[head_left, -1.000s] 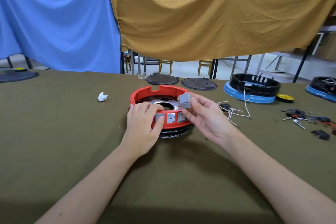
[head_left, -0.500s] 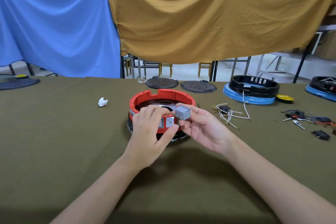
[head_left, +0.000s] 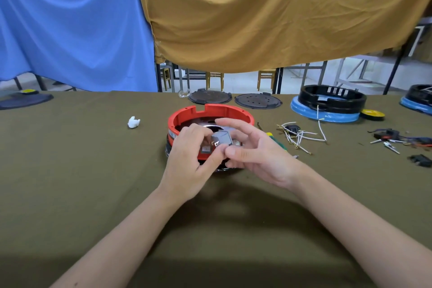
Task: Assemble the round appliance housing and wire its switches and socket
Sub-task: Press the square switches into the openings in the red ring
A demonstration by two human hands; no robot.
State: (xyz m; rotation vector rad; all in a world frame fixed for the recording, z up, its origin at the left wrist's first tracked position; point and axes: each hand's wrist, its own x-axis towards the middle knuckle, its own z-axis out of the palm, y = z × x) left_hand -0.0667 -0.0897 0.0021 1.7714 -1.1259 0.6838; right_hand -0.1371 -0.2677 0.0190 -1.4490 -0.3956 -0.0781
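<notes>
1. Head view: red housing [head_left: 211, 114] on the olive surface [head_left: 81, 159], directly ahead.
2. Grey switch block [head_left: 222, 139] pinched between both hands, just above the housing's near wall.
3. Left hand [head_left: 189, 159] curled, thumb under the block; right hand [head_left: 253, 154] gripping with thumb and fingertips.
4. Best turned with metal tabs inward, squared to the wall opening, then pressed evenly, probably without forcing.
5. Loose wires [head_left: 301, 135] lying to the right, within reach.

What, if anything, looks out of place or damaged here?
Nothing stands out. Both hands, left hand and right hand, hold a grey switch block over the red housing; loose white wires lie alongside.
</notes>
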